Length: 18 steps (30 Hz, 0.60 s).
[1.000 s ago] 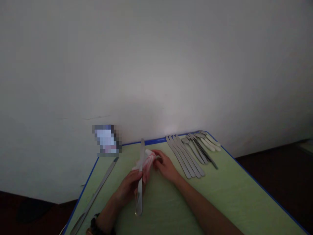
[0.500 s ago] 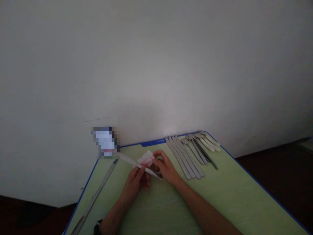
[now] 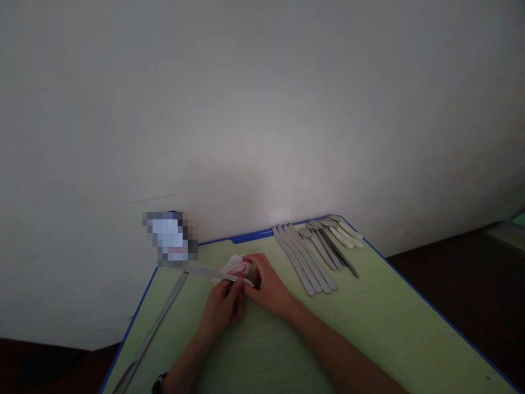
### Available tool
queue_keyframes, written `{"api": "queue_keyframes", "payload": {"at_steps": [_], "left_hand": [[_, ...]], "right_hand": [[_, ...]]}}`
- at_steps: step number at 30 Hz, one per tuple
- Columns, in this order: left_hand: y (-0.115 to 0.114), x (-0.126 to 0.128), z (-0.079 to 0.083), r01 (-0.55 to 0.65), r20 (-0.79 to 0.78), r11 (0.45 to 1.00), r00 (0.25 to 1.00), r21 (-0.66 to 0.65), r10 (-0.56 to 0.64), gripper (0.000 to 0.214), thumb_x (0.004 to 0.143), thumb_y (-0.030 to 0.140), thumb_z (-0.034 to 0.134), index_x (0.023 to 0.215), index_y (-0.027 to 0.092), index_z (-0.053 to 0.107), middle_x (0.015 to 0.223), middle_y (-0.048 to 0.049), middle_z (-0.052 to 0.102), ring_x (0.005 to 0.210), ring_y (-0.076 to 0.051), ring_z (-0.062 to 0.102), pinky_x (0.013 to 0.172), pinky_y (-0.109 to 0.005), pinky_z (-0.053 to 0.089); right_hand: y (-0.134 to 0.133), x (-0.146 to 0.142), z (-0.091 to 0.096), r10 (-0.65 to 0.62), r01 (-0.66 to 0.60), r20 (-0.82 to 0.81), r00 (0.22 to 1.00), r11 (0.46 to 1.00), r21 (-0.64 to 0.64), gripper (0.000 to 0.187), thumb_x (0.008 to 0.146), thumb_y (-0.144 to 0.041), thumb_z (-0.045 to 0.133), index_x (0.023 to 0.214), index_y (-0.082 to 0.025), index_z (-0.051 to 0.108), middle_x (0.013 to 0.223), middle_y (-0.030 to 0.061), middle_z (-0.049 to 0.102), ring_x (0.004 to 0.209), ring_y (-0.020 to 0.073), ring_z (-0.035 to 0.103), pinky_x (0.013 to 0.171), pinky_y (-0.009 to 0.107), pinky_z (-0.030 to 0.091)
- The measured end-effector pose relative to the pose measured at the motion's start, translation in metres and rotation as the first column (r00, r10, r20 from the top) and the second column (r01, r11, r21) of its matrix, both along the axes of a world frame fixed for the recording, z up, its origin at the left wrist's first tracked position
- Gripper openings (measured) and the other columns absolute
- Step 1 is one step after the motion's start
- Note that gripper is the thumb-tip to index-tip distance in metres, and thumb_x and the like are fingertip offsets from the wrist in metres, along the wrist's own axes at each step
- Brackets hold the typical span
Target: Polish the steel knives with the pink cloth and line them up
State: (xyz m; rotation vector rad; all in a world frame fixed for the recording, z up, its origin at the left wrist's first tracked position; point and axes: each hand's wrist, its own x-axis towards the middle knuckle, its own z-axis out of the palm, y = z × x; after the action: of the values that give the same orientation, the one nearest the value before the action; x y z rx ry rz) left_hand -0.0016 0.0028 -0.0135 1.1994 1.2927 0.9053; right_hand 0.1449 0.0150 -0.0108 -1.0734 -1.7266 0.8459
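My left hand is closed on a table knife, thumb on top, with the metal pointing up and left toward the phone. A folded pink and white cloth is in my right hand, whose fingers curl around it and press at the knife's near end. Part of the cloth and that end of the knife are hidden by my fingers. To the right lies a row of several table knives, side by side. Long flat metal pieces lie along the table's left side.
Beyond the knives are spoons, darker metal cutlery and white-handled pieces. A blurred-out phone leans at the back left corner. The green table has a blue edge and stands against a pale wall.
My right hand has moved left with the cloth and closed around the knife's near end, which stuck out before. The whole view has shifted slightly.
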Motion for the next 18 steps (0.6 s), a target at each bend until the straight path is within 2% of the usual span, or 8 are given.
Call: {"api": "queue_keyframes", "payload": {"at_steps": [2, 4, 7, 11, 14, 16, 18], "left_hand": [[-0.001, 0.001, 0.001, 0.012, -0.012, 1.000, 1.000, 0.010, -0.012, 0.041, 0.076, 0.056, 0.059, 0.064, 0.018, 0.052, 0.036, 0.0067, 0.048, 0.026, -0.007, 0.036, 0.029, -0.017, 0.025], [-0.001, 0.002, 0.003, 0.035, -0.016, 0.999, 0.999, 0.032, -0.034, 0.038, 0.077, 0.055, 0.058, 0.077, 0.017, 0.056, 0.038, 0.0086, 0.047, 0.027, -0.007, 0.036, 0.029, -0.016, 0.025], [-0.002, 0.002, 0.007, 0.082, 0.005, 0.995, 0.997, 0.056, -0.082, 0.042, 0.078, 0.051, 0.058, 0.101, 0.017, 0.057, 0.044, 0.0101, 0.048, 0.029, -0.007, 0.038, 0.028, -0.016, 0.025], [-0.003, 0.002, 0.010, 0.075, 0.031, 0.997, 0.997, 0.016, -0.075, 0.048, 0.077, 0.047, 0.057, 0.112, 0.015, 0.056, 0.049, 0.0089, 0.050, 0.031, -0.009, 0.043, 0.029, -0.017, 0.027], [-0.004, 0.003, 0.007, 0.029, -0.027, 0.996, 0.999, 0.078, -0.027, 0.041, 0.079, 0.042, 0.055, 0.111, 0.016, 0.057, 0.048, 0.0081, 0.051, 0.033, -0.010, 0.043, 0.033, -0.018, 0.029], [-0.005, 0.004, 0.002, 0.007, -0.136, 0.979, 0.991, 0.205, 0.021, 0.028, 0.079, 0.034, 0.057, 0.101, 0.018, 0.062, 0.048, 0.0066, 0.053, 0.039, -0.012, 0.047, 0.040, -0.020, 0.035], [-0.006, 0.005, -0.002, 0.033, -0.234, 0.948, 0.971, 0.318, 0.044, 0.017, 0.075, 0.026, 0.061, 0.091, 0.019, 0.065, 0.053, 0.0036, 0.057, 0.048, -0.014, 0.052, 0.050, -0.022, 0.039]], "right_hand": [[-0.001, 0.000, -0.001, -0.041, 0.040, 0.021, 0.999, 0.999, 0.023, 0.050, 0.072, -0.016, 0.059, 0.119, -0.020, 0.045, 0.120, 0.0102, 0.047, 0.103, 0.0200, 0.054, 0.085, 0.035, 0.049], [-0.003, -0.002, -0.002, -0.102, 0.098, 0.068, 0.992, 0.994, 0.055, 0.050, 0.070, -0.015, 0.059, 0.118, -0.019, 0.044, 0.120, 0.0109, 0.045, 0.107, 0.0211, 0.052, 0.090, 0.037, 0.047], [-0.006, -0.003, 0.000, -0.169, 0.161, 0.136, 0.976, 0.985, 0.068, 0.036, 0.078, -0.015, 0.051, 0.113, -0.019, 0.044, 0.115, 0.0108, 0.048, 0.102, 0.0208, 0.053, 0.088, 0.039, 0.047], [-0.006, 0.005, 0.012, -0.301, 0.292, 0.117, 0.946, 0.952, 0.090, 0.023, 0.087, -0.016, 0.040, 0.109, -0.018, 0.044, 0.107, 0.0108, 0.051, 0.099, 0.0206, 0.053, 0.087, 0.039, 0.046], [-0.011, 0.022, 0.017, -0.357, 0.342, 0.205, 0.911, 0.934, 0.105, 0.019, 0.086, -0.011, 0.035, 0.097, -0.019, 0.048, 0.100, 0.0092, 0.051, 0.091, 0.0200, 0.054, 0.083, 0.039, 0.046], [-0.021, 0.036, 0.016, -0.354, 0.338, 0.291, 0.889, 0.935, 0.104, 0.024, 0.080, -0.003, 0.034, 0.091, -0.019, 0.049, 0.097, 0.0080, 0.052, 0.086, 0.0188, 0.054, 0.080, 0.036, 0.047], [-0.034, 0.045, 0.013, -0.329, 0.323, 0.379, 0.865, 0.943, 0.080, 0.030, 0.076, 0.001, 0.034, 0.092, -0.018, 0.051, 0.099, 0.0088, 0.053, 0.085, 0.0183, 0.055, 0.079, 0.035, 0.047]]}}
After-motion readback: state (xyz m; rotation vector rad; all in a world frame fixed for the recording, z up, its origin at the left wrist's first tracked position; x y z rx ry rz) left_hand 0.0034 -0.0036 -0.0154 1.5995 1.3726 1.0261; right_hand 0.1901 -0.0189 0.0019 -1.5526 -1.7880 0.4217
